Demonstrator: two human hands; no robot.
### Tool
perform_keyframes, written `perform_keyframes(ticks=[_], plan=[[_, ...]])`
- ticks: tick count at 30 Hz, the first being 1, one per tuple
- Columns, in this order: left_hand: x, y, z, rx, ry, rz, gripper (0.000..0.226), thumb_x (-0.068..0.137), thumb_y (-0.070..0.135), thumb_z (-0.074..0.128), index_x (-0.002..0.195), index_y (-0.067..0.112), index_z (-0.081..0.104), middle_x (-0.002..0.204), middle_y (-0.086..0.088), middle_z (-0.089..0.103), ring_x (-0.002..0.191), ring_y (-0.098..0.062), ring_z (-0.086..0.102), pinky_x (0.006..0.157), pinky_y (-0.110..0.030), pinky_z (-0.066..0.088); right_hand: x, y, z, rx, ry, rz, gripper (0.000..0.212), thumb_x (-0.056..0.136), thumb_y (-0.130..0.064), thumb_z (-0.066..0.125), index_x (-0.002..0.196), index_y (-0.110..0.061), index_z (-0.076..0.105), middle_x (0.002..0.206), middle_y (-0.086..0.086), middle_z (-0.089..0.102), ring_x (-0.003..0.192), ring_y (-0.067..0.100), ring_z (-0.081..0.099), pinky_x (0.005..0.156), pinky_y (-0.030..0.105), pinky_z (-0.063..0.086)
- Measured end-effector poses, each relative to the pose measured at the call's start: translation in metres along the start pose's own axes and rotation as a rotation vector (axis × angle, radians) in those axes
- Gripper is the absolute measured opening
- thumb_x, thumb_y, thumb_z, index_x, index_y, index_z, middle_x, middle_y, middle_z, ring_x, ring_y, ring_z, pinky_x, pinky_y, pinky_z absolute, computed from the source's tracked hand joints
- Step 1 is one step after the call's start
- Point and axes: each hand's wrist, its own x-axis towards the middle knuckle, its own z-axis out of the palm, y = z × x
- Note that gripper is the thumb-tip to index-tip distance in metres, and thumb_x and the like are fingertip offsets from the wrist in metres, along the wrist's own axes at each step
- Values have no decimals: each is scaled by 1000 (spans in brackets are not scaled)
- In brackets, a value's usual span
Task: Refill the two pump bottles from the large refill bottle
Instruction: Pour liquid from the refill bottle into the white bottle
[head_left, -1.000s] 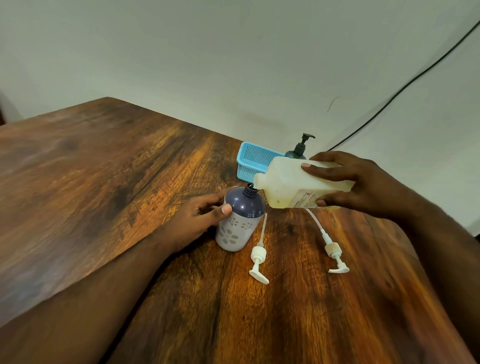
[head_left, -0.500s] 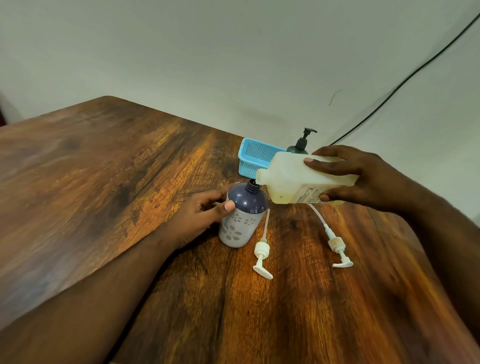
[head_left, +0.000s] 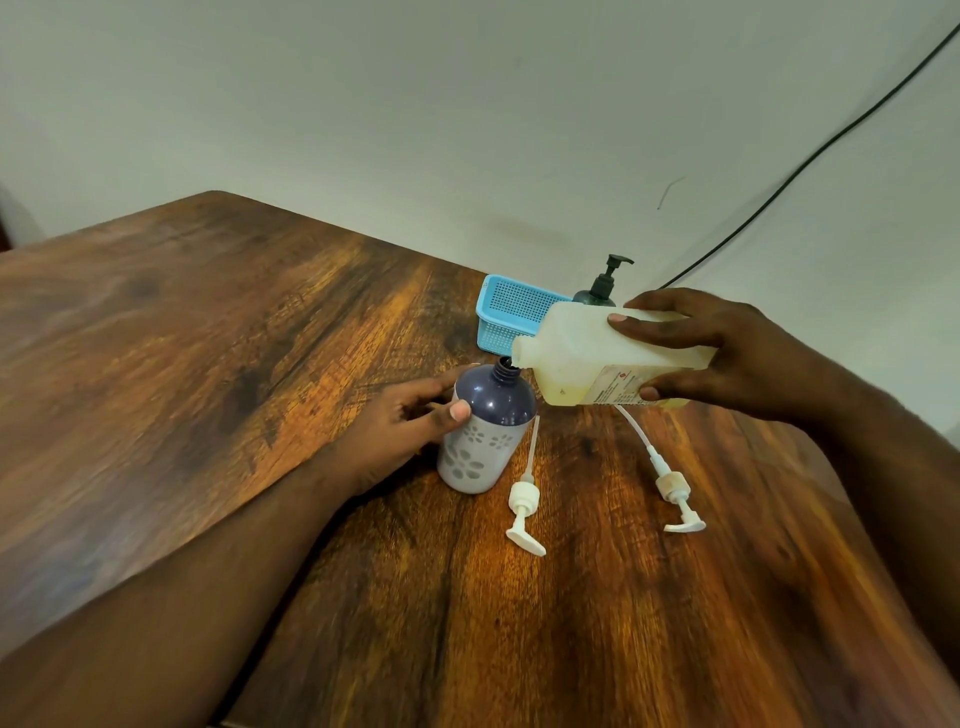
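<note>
The dark brown wooden table (head_left: 218, 364) with its streaked orange grain fills most of the view; its far edge runs diagonally along the pale wall, and the wide left part of the top lies bare, while the things cluster near the far edge on the right. The large translucent white plastic refill bottle (head_left: 587, 358), tipped almost flat, is gripped by the right hand (head_left: 727, 358), thumb under the label and fingers over the top; pale yellow liquid pools along its lower side, and its open neck sits right at the mouth of the purple round-shouldered pump bottle (head_left: 483, 431) with a grey flower-patterned lower half. That bottle stands on the table with its pump off, and the left hand (head_left: 400, 431) wraps around its left side, thumb pressed on the front. Behind the refill bottle a light blue perforated plastic basket (head_left: 511, 317) sits close to the wall; its inside cannot be seen. Just beside it stands a dark green pump bottle (head_left: 602, 286) with its black pump on. Two loose white pump heads with dip tubes lie on the wood: one (head_left: 524, 509) just right of the purple bottle, the other (head_left: 672, 493) further right. A thin black cable (head_left: 810, 161) runs up the wall.
</note>
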Motion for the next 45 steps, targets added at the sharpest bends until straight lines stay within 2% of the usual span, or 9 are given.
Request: perform_keyframes(ticks=[4,8,14,17,21,28,32,35,45], plan=[[-1,1,0,19,6,9,52,83,44,62,133,29,58,130,6,67,121,-12,62,92,-30,55,0,-2,0,17,8,8,67,77,-44,64,139,-36,40,141,11,45,124,30,46,94,41,52],[0,0,-1,36,17,2,56,83,46,63,135,27,58,132,3,65,123,-16,61,97,-39,54,0,-3,-1,17,2,11,67,76,-43,64,139,-37,40,141,11,45,125,30,46,95,42,53],[-1,2,0,34,8,13,44,81,48,64,124,44,63,130,8,66,120,-11,62,94,-34,56,0,-2,-1,0,-4,20,67,76,-44,62,138,-39,39,142,10,44,126,27,45,95,37,50],[-1,2,0,36,12,-1,57,77,58,69,129,37,61,132,6,65,122,-13,62,97,-39,54,1,-2,-1,-5,-7,20,66,76,-43,62,138,-40,40,142,10,44,125,28,45,95,38,51],[-2,4,1,26,7,7,47,77,56,69,123,45,64,128,7,68,119,-11,63,94,-35,56,1,-1,-1,-6,-7,10,64,76,-45,62,137,-41,42,142,10,44,125,29,45,94,40,53],[-2,4,1,23,13,0,47,80,47,64,126,37,62,127,7,68,118,-11,63,86,-28,55,1,0,-1,13,-9,1,63,76,-45,63,135,-44,44,142,9,44,126,28,45,95,44,53],[-2,3,0,5,7,5,54,77,57,70,127,38,62,129,7,67,122,-12,61,94,-34,55,2,0,-1,14,-22,-6,65,78,-46,64,136,-52,35,142,9,43,126,29,45,94,42,53],[-2,6,2,-20,3,17,51,77,54,72,124,37,63,127,10,68,119,-8,63,87,-24,55,2,1,-2,9,-21,-14,67,79,-47,64,137,-51,33,142,8,44,126,28,45,94,42,53],[-3,7,2,-1,7,9,48,81,44,63,128,34,60,127,10,68,119,-8,63,86,-24,55,3,4,-1,-10,-18,-31,64,78,-46,62,138,-44,40,141,9,45,124,26,46,91,25,47]])
